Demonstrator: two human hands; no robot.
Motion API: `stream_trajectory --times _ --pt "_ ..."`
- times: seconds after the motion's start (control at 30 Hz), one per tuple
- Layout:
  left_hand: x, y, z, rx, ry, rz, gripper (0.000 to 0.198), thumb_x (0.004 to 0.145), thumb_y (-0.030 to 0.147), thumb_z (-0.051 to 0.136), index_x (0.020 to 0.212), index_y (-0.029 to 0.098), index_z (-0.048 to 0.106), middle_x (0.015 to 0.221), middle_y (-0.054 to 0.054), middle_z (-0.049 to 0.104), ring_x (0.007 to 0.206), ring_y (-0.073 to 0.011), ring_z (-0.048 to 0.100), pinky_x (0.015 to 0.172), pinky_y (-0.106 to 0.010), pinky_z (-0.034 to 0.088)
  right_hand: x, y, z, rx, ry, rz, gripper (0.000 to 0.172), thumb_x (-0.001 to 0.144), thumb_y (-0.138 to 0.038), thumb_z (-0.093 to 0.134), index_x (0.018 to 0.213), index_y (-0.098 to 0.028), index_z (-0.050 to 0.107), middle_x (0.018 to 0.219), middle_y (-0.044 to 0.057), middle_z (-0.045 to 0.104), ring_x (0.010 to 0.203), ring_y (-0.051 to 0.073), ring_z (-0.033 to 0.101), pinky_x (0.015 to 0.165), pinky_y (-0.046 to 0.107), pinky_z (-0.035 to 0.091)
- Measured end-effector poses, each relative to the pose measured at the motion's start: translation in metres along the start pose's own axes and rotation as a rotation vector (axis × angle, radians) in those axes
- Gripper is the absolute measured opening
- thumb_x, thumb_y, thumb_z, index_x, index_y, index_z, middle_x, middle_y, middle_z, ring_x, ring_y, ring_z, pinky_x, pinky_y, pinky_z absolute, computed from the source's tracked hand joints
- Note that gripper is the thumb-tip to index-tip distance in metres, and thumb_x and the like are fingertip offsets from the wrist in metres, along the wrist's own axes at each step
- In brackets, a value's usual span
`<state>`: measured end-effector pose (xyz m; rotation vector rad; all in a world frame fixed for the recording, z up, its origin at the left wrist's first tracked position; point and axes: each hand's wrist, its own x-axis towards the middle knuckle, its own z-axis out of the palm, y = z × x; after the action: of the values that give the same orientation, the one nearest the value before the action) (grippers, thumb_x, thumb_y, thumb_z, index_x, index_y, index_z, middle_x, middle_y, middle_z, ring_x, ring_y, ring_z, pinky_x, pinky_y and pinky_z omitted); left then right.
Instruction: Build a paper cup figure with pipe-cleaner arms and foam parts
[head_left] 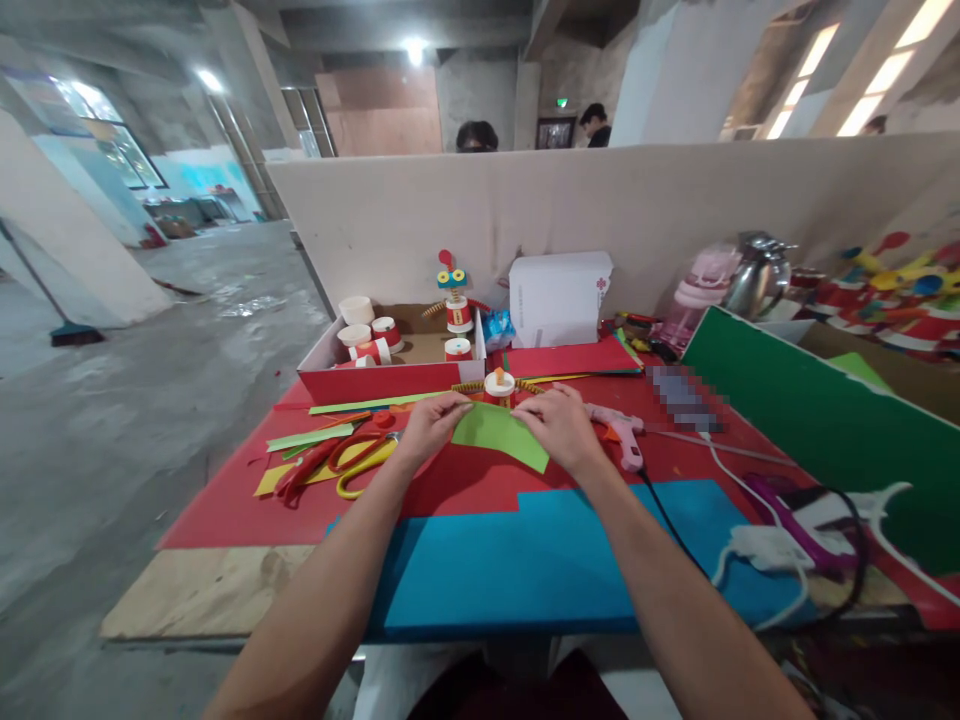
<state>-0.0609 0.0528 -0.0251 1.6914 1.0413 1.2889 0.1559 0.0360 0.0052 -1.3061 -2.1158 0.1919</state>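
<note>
A piece of green paper [501, 434] is stretched between my hands above the red sheet on the table. My left hand [436, 423] pinches its upper left corner, and my right hand [556, 418] pinches its upper right part. Just behind the paper stands a paper cup [499, 386] with a small orange piece on top and coiled brown strips at its sides. Scissors with yellow and red handles [361, 468] lie left of my left hand. A pink glue gun [624, 436] is right of my right hand.
An open box [390, 382] with cups stands at the back left, a robot-like cup figure [456, 300] beside it. Blue paper [510, 570] covers the front edge. At right are a green box [810, 440], cables and a white plug [765, 548]. People are beyond the partition [420, 200].
</note>
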Motion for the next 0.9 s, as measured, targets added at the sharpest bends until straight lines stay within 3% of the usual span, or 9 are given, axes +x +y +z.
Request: stream_trajectory --times 0.1,0.27,0.33,0.4,0.43,0.63,0.73,0.83,0.9 --pt "0.003 -0.004 -0.007 -0.059 0.046 -0.060 0.024 0.070 0.041 0.071 0.069 0.017 0.068 0.061 0.001 0.058 0.058 -0.0120 0.048 0.056 -0.022 0.037 -0.006 0.025 -0.019 0.120 0.028 0.095 0.018 0.080 -0.028 0.063 0.065 -0.026 0.072 0.074 0.000 0.075 0.071 0.020 0.063 0.090 0.038 0.035" --pt "0.006 -0.002 -0.007 -0.350 0.243 -0.185 0.032 0.065 0.047 0.074 0.072 0.018 0.064 0.059 0.004 0.057 0.054 -0.0098 0.049 0.054 -0.021 0.040 -0.017 0.029 -0.018 0.445 0.414 0.437 0.020 0.079 -0.037 0.058 0.079 -0.022 0.072 0.076 0.005 0.072 0.075 0.021 0.064 0.073 0.033 0.045" --pt "0.005 0.000 0.000 -0.443 0.277 -0.183 0.033 0.064 0.047 0.076 0.071 0.018 0.062 0.060 0.004 0.058 0.056 -0.0098 0.051 0.057 -0.022 0.043 -0.020 0.012 -0.001 0.746 0.296 0.414 0.022 0.072 -0.039 0.067 0.084 -0.022 0.071 0.078 0.003 0.072 0.078 0.020 0.065 0.075 0.032 0.048" --pt "0.002 0.001 0.010 -0.471 0.261 -0.171 0.033 0.064 0.047 0.076 0.071 0.018 0.062 0.062 0.004 0.059 0.057 -0.0095 0.052 0.059 -0.022 0.044 -0.022 -0.009 0.020 1.031 0.044 0.404 0.032 0.063 -0.037 0.076 0.090 -0.021 0.071 0.085 0.003 0.073 0.084 0.020 0.065 0.077 0.032 0.050" --pt "0.000 0.002 0.015 -0.466 0.248 -0.170 0.033 0.064 0.047 0.076 0.071 0.018 0.063 0.063 0.003 0.060 0.058 -0.0094 0.052 0.059 -0.022 0.044 -0.023 -0.019 0.030 1.135 0.022 0.441 0.034 0.062 -0.038 0.077 0.091 -0.021 0.071 0.086 0.003 0.073 0.082 0.019 0.065 0.076 0.031 0.051" --pt "-0.001 0.015 0.028 -0.263 0.116 -0.133 0.036 0.070 0.051 0.069 0.065 0.017 0.060 0.056 0.003 0.054 0.054 -0.0097 0.047 0.053 -0.021 0.038 -0.024 -0.033 0.056 1.359 0.328 0.795 0.032 0.048 -0.031 0.085 0.072 -0.018 0.068 0.076 0.002 0.071 0.060 0.012 0.059 0.059 0.027 0.052" --pt "0.003 0.028 0.002 0.027 -0.028 -0.103 0.033 0.081 0.049 0.056 0.068 0.019 0.060 0.056 0.000 0.057 0.052 -0.0126 0.050 0.052 -0.023 0.038 -0.025 -0.020 0.053 1.359 0.369 0.811 0.033 0.042 -0.028 0.087 0.065 -0.017 0.066 0.068 0.000 0.069 0.056 0.011 0.057 0.053 0.025 0.050" --pt "-0.005 0.034 -0.044 0.552 -0.044 -0.041 0.021 0.079 0.033 0.059 0.063 0.020 0.060 0.062 -0.004 0.062 0.057 -0.0157 0.053 0.055 -0.025 0.035 -0.026 -0.010 0.047 1.431 0.391 0.799 0.032 0.043 -0.026 0.087 0.063 -0.019 0.063 0.063 -0.002 0.066 0.053 0.010 0.055 0.051 0.024 0.050" --pt "-0.019 0.031 -0.074 0.908 -0.132 -0.194 0.021 0.072 0.025 0.064 0.053 0.021 0.054 0.057 -0.005 0.060 0.057 -0.0189 0.055 0.056 -0.027 0.034 -0.026 -0.008 0.043 1.521 0.420 0.825 0.032 0.043 -0.022 0.087 0.064 -0.020 0.062 0.061 -0.004 0.066 0.050 0.008 0.054 0.049 0.022 0.049"
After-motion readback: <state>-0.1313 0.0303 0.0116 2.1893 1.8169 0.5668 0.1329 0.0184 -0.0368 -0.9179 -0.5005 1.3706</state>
